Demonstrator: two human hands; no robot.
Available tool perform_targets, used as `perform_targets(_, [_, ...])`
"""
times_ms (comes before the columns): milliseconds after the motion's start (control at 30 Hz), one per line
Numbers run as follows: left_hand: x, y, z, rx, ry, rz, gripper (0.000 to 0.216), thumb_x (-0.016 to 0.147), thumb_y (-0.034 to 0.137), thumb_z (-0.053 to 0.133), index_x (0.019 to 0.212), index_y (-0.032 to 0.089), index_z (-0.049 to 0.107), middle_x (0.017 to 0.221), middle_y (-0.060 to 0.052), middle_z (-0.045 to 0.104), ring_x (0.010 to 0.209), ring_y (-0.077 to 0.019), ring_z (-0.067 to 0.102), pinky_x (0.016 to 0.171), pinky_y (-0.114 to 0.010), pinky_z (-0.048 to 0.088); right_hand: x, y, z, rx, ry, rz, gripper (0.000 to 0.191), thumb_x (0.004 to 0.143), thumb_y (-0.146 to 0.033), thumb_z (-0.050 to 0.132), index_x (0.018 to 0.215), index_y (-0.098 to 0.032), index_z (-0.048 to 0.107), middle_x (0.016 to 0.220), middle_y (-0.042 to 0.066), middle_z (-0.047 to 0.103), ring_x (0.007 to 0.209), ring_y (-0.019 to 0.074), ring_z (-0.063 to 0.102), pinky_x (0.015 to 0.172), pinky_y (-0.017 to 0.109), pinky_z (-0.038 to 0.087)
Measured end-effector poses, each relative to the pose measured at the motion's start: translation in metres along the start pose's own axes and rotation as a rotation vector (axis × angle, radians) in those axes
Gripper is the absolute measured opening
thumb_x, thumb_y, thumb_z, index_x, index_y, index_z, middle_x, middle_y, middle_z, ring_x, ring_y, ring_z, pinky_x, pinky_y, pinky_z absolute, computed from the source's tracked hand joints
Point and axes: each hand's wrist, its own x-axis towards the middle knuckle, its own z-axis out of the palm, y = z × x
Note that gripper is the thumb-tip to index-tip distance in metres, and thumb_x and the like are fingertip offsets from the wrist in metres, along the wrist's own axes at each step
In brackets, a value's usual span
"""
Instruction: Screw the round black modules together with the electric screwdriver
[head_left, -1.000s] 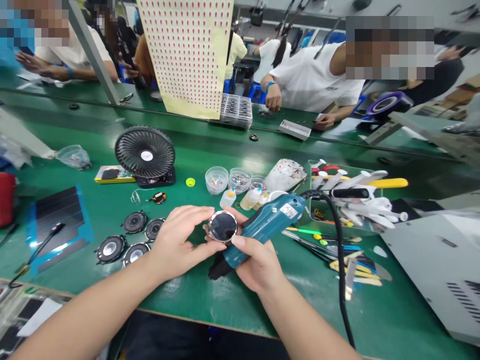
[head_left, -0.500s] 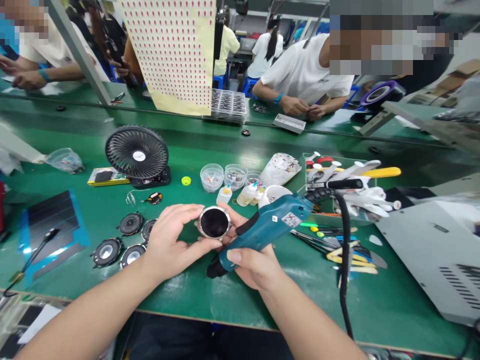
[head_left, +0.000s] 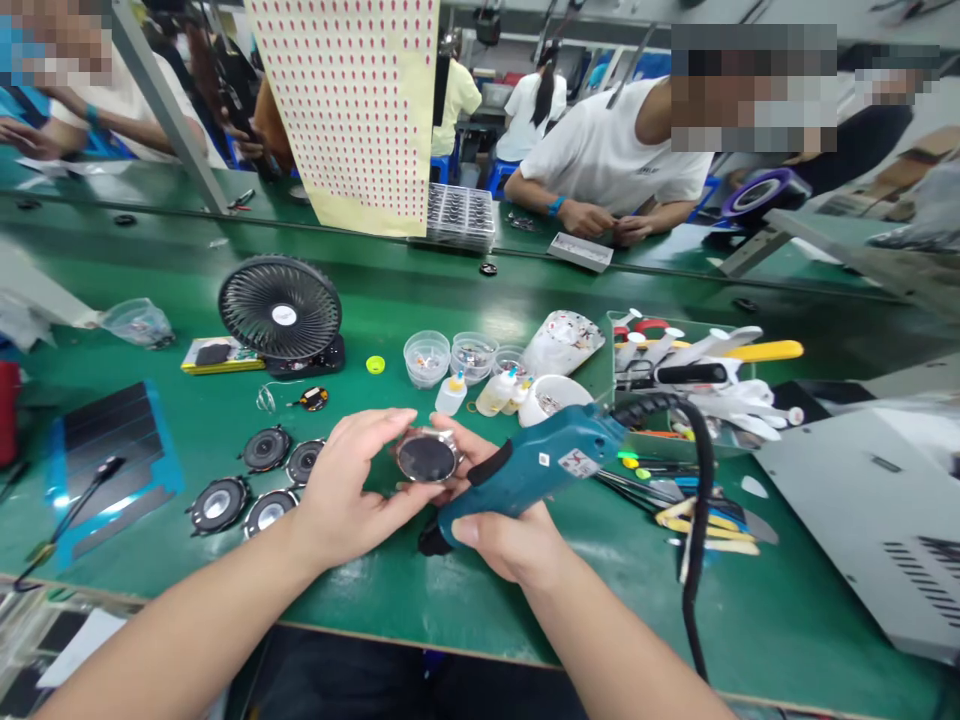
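My left hand (head_left: 356, 485) is closed round the edge of a round watch case (head_left: 428, 456) with a dark glass face and a silvery metal rim. The watch face is tilted up towards me. My right hand (head_left: 510, 535) grips a teal corded electric screwdriver (head_left: 525, 468), its black tip pointing down to the left, below the watch. Fingers of the right hand also reach up to the watch's right side. To the left of my left hand lie several round watch parts, among them a black ring-shaped one (head_left: 266, 448).
A black desk fan (head_left: 281, 308) stands at the back left. Small clear cups (head_left: 427, 358) and dropper bottles (head_left: 451, 394) sit behind my hands. At right are a tool bin (head_left: 684, 440), loose tweezers and blades, and a grey box (head_left: 862, 500). A black cable (head_left: 699, 540) hangs beside my right arm.
The watch has tipped, so its round face now looks flatter and shows a greyish sheen. Both hands keep their holds, with the screwdriver nearly in place. The view has shifted slightly.
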Motion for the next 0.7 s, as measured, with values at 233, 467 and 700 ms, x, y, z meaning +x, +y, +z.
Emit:
perform_targets(233, [0.004,0.001,-0.002,-0.010,0.039,0.108,0.061,0.089,0.022,0.082,0.144,0.027,0.056,0.119,-0.009,0.077,0.111,-0.0229,0.073,0.097,-0.038,0.059,-0.001,0.000,-0.002,-0.047,-0.069,-0.064,0.063,0.082,-0.023,0.089,0.140,-0.036,0.068,0.147,0.006,0.068,0.133,0.0301,0.067,0.118,0.054,0.049])
perform_targets(467, [0.004,0.002,0.000,-0.598,0.035,-0.627,0.059,0.077,0.050,0.093,0.124,0.022,0.074,0.117,-0.010,0.080,0.102,-0.0248,0.076,0.091,-0.039,0.061,0.003,0.003,-0.008,0.000,-0.004,0.065,0.083,0.071,-0.028,0.093,0.147,-0.033,0.061,0.151,0.011,0.065,0.131,0.0346,0.068,0.116,0.061,0.049])
perform_targets(700, [0.017,0.002,0.002,-1.319,0.049,-1.126,0.065,0.067,0.071,0.091,0.098,0.016,0.076,0.091,-0.009,0.080,0.071,-0.0142,0.067,0.067,-0.028,0.053,-0.014,-0.053,0.004,-0.127,0.362,-0.299,0.042,0.074,-0.024,0.084,0.114,-0.035,0.079,0.110,0.001,0.082,0.101,0.0276,0.078,0.103,0.054,0.057])
